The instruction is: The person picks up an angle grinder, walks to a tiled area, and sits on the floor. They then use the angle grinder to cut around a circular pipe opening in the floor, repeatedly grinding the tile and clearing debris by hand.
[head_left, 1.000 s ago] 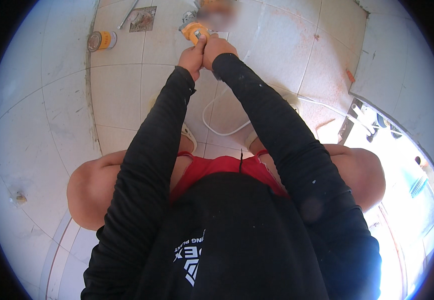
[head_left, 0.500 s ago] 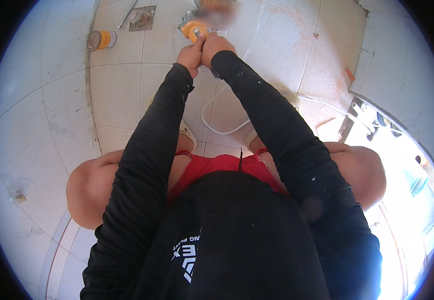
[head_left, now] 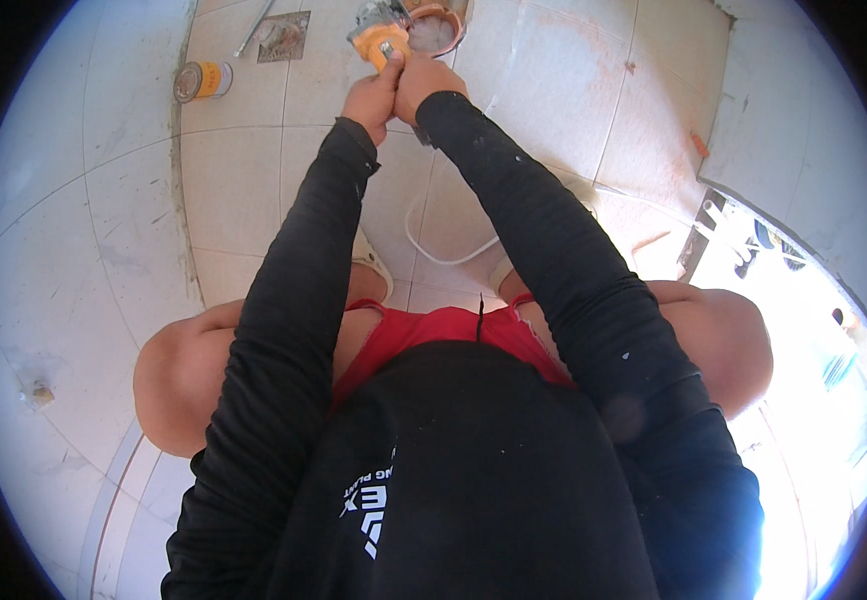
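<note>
At the far top of the view, both my hands are closed around the body of an orange angle grinder with a grey metal head. My left hand grips its near end from the left. Pressed against it, my right hand wraps the body from the right. The grinder's head sits beside a round reddish-brown rim with pale material inside, at the top edge. Whether the disc touches that rim I cannot tell. The rear of the grinder is mostly hidden by my hands.
A yellow-labelled can lies at the left by the wall. Near it are a square opening in the tiles and a thin metal rod. A white cable loops between my feet. Reddish dust and a brick fragment are at right.
My hands and the grinder have shifted slightly left. The round rim beside the grinder, blurred before, now shows clearly.
</note>
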The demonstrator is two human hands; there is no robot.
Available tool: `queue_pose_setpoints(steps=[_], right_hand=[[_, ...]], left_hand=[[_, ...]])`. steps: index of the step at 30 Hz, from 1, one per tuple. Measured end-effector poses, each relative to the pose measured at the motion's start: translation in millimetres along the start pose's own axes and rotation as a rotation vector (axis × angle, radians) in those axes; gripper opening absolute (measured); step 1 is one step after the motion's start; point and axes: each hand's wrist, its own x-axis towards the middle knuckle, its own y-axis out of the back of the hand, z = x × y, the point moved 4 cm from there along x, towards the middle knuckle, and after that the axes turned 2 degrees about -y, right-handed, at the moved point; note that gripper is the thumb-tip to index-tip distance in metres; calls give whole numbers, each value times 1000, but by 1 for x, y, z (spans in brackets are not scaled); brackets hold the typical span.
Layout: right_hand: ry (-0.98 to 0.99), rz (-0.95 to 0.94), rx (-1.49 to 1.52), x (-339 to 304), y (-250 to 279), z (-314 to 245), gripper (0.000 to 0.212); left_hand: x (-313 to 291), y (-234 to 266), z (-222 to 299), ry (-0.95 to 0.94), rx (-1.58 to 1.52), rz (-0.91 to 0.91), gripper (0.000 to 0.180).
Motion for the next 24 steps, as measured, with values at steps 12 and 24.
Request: queue_pose_setpoints(steps=[12,24], right_hand=[[-49,22,105,-4,10,-16,35],[10,249,56,27,44,39,74]], left_hand=[[-3,9,12,-13,-50,-45,55],[48,28,44,-412,882,99,44]])
